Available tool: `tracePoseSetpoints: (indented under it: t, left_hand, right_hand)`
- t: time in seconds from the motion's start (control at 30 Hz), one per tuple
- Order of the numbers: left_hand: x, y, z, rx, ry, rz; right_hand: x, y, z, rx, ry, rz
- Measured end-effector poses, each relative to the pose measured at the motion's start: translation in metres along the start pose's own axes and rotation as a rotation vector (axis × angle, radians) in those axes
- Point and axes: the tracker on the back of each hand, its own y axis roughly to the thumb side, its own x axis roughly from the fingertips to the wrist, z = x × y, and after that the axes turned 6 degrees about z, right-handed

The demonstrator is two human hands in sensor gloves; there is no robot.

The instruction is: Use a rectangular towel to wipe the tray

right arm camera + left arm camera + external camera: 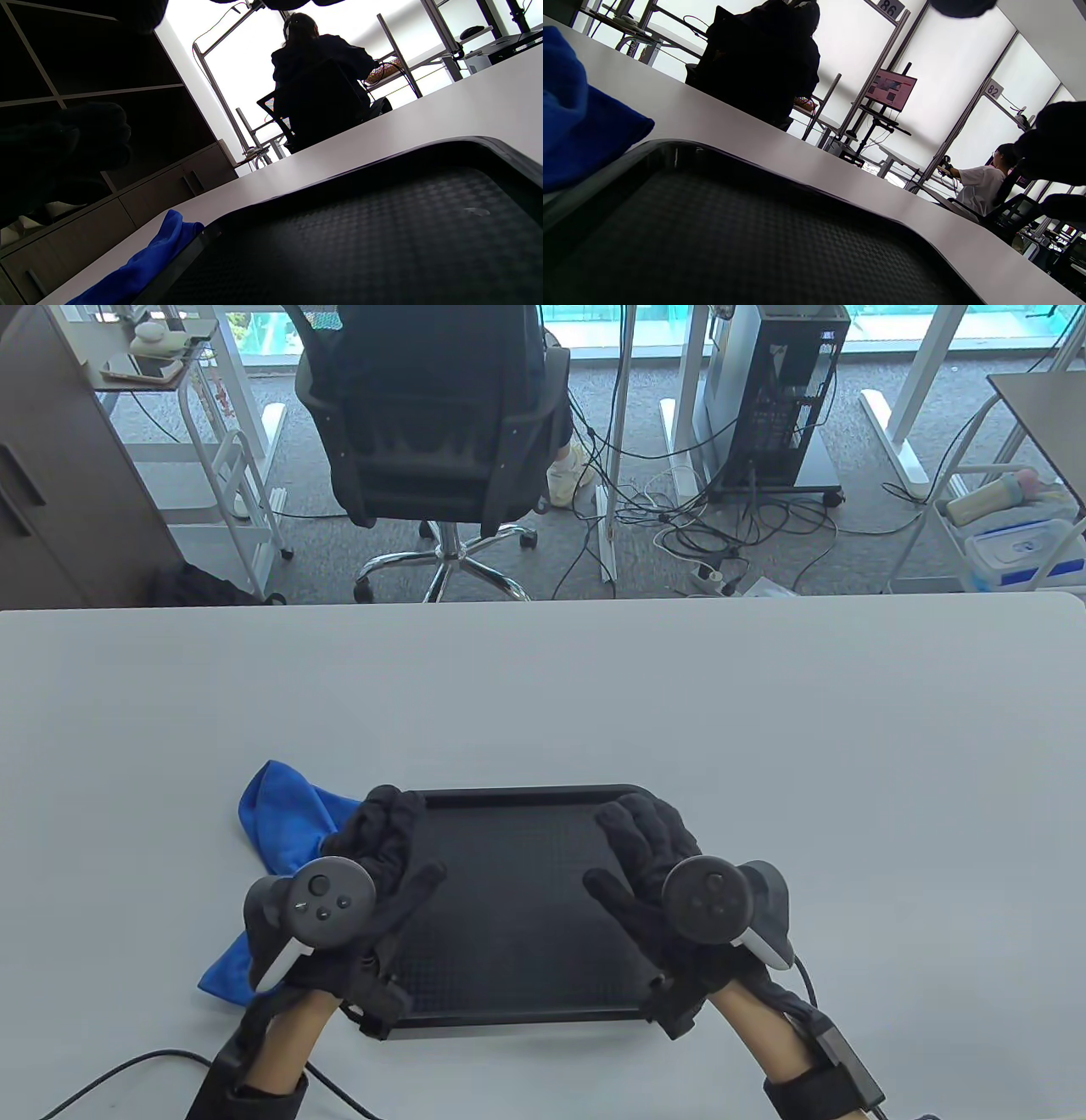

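A black textured tray (517, 916) lies on the white table near the front edge. It also shows in the left wrist view (734, 237) and the right wrist view (360, 245). A crumpled blue towel (284, 819) lies on the table against the tray's left rim, partly under my left hand; it shows in both wrist views too (577, 135) (148, 262). My left hand (407, 840) is over the tray's left edge, fingers bunched near the far left corner, thumb spread, holding nothing I can see. My right hand (607, 848) is over the tray's right part, fingers extended, empty.
The table (764, 712) stretches wide beyond and to the right of the tray. Behind its far edge are an office chair with a seated person (433, 415) and a computer tower (780, 390). A glove cable (127, 1065) lies at the front left.
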Motion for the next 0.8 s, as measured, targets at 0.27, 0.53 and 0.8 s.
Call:
tracePoseSetpoints:
  t: [0.27, 0.53, 0.8]
  left_hand:
    - [-0.003, -0.001, -0.019, -0.053, -0.079, -0.002]
    - [-0.003, -0.002, -0.020, -0.050, -0.089, 0.005]
    - [-0.003, -0.003, -0.024, -0.060, -0.123, 0.012]
  right_hand:
    - [0.001, -0.003, 0.013, 0.033, 0.065, 0.003]
    - [0.001, -0.004, 0.015, 0.024, 0.081, 0.013]
    - [0.002, -0.004, 0.016, 0.017, 0.091, 0.013]
